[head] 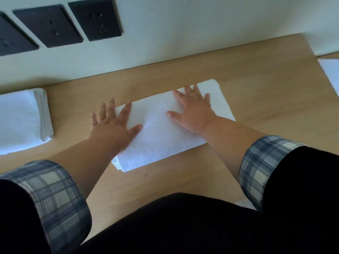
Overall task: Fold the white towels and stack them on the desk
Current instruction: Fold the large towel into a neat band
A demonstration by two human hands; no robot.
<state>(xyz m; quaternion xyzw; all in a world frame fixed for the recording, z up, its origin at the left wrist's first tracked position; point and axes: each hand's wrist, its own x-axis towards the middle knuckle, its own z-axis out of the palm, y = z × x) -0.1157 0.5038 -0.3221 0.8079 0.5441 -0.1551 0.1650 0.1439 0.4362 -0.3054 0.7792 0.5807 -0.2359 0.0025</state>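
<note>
A stack of folded white towels [20, 120] is seen at the left edge of the desk [256, 92], close to the wall [165, 33]. Three black socket plates [49, 24] are set in the wall above it. Just to the right of the stack, the left hand [113, 125] is laid flat with its fingers spread wide. Its thumb and first finger are pressed on the left end of a long folded white towel [161, 136], and its other fingers are over the bare wood. Nothing is gripped by it. The towel is laid in the middle of the desk, slanted, with its far end nearer the back edge. The right hand [192, 110] is laid flat on the towel's right half, fingers spread open, and nothing is gripped by it either. Checked cuffs [260, 171] are rolled back on both arms. Something white [330, 72] is seen at the right edge, cut off by the view.
</note>
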